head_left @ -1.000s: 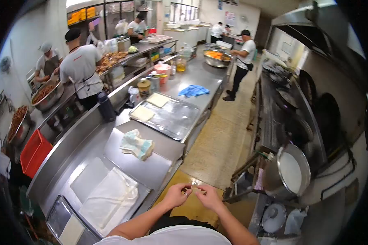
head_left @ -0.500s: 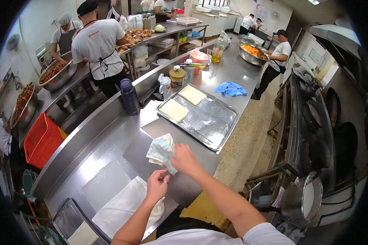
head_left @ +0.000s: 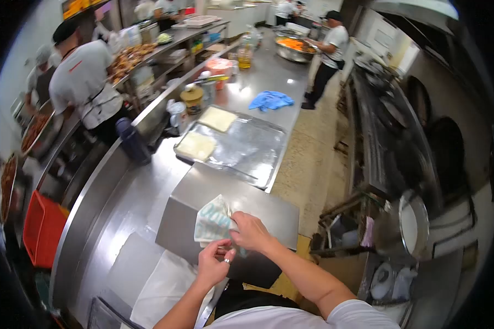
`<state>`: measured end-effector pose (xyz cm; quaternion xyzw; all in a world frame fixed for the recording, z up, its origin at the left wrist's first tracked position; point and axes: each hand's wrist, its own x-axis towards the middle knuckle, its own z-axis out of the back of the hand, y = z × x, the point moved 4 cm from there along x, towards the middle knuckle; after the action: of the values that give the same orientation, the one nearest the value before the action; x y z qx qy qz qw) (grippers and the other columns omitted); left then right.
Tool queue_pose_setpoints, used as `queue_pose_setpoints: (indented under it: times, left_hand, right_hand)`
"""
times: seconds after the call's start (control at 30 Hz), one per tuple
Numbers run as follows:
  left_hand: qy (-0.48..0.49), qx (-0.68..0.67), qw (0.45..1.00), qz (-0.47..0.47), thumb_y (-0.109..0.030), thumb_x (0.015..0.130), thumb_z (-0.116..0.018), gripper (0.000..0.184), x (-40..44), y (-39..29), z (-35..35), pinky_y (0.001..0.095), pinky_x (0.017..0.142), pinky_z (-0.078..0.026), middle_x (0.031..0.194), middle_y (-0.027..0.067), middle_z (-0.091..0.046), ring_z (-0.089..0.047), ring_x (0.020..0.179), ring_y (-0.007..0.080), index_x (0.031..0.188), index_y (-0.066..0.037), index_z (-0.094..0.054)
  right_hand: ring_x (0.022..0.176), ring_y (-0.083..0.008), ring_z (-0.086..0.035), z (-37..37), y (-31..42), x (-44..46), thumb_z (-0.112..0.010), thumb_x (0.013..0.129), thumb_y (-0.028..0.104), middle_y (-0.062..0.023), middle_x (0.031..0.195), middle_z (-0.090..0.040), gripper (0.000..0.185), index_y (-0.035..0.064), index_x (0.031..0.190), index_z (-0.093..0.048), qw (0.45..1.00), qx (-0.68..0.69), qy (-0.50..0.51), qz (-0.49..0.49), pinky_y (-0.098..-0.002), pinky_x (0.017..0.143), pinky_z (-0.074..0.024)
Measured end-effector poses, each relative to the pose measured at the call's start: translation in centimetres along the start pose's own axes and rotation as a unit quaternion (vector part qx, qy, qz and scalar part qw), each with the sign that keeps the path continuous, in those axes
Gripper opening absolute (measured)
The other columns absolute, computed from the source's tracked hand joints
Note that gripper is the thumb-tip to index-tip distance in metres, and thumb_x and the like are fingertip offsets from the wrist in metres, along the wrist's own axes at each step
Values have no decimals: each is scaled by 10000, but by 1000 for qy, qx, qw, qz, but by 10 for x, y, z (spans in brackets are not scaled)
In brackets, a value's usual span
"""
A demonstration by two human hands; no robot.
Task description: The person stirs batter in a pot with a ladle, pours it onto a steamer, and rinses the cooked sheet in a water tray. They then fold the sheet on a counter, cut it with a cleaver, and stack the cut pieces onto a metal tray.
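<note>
My right hand (head_left: 251, 233) is closed on a crumpled white cloth (head_left: 213, 219) with pale blue markings, gripping its right side. Lower down, my left hand (head_left: 215, 263), with a ring on one finger, has its fingers curled in against the cloth's bottom edge. The cloth is above a grey metal surface (head_left: 175, 219) with a bent edge. Beyond it lies a shallow metal tray (head_left: 252, 145) bearing two pale square sheets, one nearer (head_left: 196, 146) and one farther (head_left: 218, 118). A white sheet (head_left: 164, 293) is spread beside my left forearm.
A dark bottle (head_left: 132, 140), a white jug (head_left: 177, 115) and a tan-lidded jar (head_left: 192, 98) stand left of the tray. A blue cloth (head_left: 270, 101) lies past it. Cooking equipment (head_left: 392, 131) runs along the right. Several people work nearby; one (head_left: 328, 55) stands at a large bowl (head_left: 295, 50).
The camera view has swung, so the tray and co-workers sit farther left. My right hand still grips the cloth, and my left hand stays at its lower edge.
</note>
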<state>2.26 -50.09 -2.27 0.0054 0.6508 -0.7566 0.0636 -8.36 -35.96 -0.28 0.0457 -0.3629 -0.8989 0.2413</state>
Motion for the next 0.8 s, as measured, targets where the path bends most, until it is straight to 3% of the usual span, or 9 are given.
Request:
queue_pose_setpoints:
  times: [0.23, 0.43, 0.5, 0.67, 0.8]
  left_hand:
    - [233, 37, 971, -49, -31, 908, -753, 337, -55, -59, -110, 276, 757, -577, 1081, 88, -737, -693, 828, 108, 1234, 4, -677]
    - [429, 71, 894, -105, -51, 933, -745, 324, -158, -99, -225, 258, 736, -564, 1055, 74, -740, -678, 806, 93, 1242, 3, -666]
    - [473, 49, 870, -131, -79, 926, -764, 315, -204, -103, -265, 249, 656, -529, 990, 67, -751, -633, 706, 74, 1222, -11, -681]
    - [580, -13, 800, -153, -96, 936, -761, 305, -308, -93, -354, 234, 596, -495, 964, 52, -756, -587, 649, 52, 1220, -14, -687]
    - [638, -22, 759, -128, -81, 941, -747, 308, -374, -88, -414, 229, 576, -476, 960, 41, -749, -579, 661, 41, 1236, -19, -687]
  right_hand:
    - [954, -420, -658, 97, -38, -158, -704, 732, 145, -192, 990, -681, 343, 23, 1044, -630, 989, -45, -137, -41, -496, 832, -530]
    - [920, -402, -667, 167, -40, -360, -683, 734, 149, -169, 945, -678, 289, 43, 999, -636, 953, -113, -246, -134, -495, 809, -533]
    - [923, -399, -668, 185, -34, -438, -675, 741, 157, -166, 943, -679, 277, 47, 993, -639, 934, -131, -283, -172, -499, 809, -532]
    - [924, -407, -675, 207, -13, -624, -664, 749, 185, -174, 964, -693, 256, 55, 969, -661, 846, -170, -377, -337, -504, 815, -540]
    - [966, -425, -679, 210, 10, -754, -667, 773, 213, -200, 1025, -705, 289, 41, 1004, -675, 732, -170, -451, -482, -519, 862, -542]
